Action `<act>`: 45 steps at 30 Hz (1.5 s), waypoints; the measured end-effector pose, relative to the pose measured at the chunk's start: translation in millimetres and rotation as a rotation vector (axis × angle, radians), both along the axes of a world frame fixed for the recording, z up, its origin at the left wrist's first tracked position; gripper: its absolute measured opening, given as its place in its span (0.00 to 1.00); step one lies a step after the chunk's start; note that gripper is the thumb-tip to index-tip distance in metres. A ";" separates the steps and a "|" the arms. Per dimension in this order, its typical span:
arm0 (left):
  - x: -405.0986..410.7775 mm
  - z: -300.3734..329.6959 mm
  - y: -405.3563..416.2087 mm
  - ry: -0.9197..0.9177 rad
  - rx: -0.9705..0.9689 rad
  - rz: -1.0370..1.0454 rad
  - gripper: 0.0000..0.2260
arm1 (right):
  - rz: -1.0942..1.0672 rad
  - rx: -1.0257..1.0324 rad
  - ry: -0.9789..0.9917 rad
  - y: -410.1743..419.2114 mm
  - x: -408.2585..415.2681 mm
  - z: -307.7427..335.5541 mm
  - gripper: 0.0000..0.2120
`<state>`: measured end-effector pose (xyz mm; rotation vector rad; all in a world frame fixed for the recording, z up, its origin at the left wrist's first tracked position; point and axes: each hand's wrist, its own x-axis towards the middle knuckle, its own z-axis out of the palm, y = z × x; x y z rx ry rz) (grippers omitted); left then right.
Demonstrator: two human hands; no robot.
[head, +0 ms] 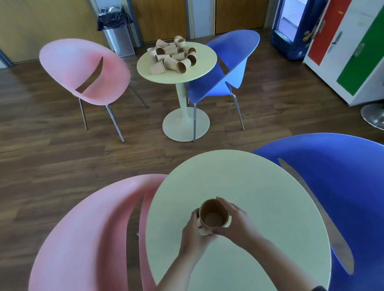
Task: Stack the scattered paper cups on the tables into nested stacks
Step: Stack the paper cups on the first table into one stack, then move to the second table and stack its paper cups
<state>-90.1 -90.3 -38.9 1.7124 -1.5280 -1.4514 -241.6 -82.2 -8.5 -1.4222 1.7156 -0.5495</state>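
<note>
A brown paper cup stack (213, 215) stands upright, mouth up, on the near round pale-yellow table (249, 186). My left hand (196, 233) grips its left and lower side. My right hand (237, 220) wraps around its right side, fingers over the far rim. How many cups are nested there cannot be told. On the far round table (204, 68) lies a heap of several loose brown paper cups (171, 54), most tipped on their sides.
A pink chair (79, 250) sits at the near table's left and a blue chair (360, 195) at its right. By the far table stand another pink chair (87, 71) and blue chair (228, 71). Wooden floor lies between the tables. A bin (117, 30) stands by the wall.
</note>
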 end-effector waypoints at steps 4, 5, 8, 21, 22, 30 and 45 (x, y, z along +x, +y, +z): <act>-4.2 0.7 2.7 0.021 0.019 -0.005 0.27 | -0.008 0.002 -0.013 3.7 -3.3 -0.6 0.42; -6.5 0.7 3.5 0.025 0.027 -0.011 0.27 | -0.015 0.004 -0.019 5.1 -5.4 -0.8 0.42; -14.6 0.4 6.9 0.032 0.034 -0.030 0.26 | -0.036 0.014 -0.033 10.8 -13.8 -1.2 0.43; -52.7 0.5 24.3 0.009 0.040 -0.119 0.26 | -0.111 0.036 -0.018 37.4 -53.1 -1.0 0.44; -52.9 1.1 25.3 0.009 0.039 -0.121 0.26 | -0.112 0.034 -0.016 38.8 -53.7 -0.8 0.44; -52.7 7.3 29.0 -0.002 0.029 -0.144 0.26 | -0.090 0.040 -0.004 42.1 -52.9 -1.0 0.43; -52.7 139.3 -49.0 -0.101 -0.402 -0.167 0.40 | -0.179 -0.281 0.025 -12.0 -83.3 115.2 0.34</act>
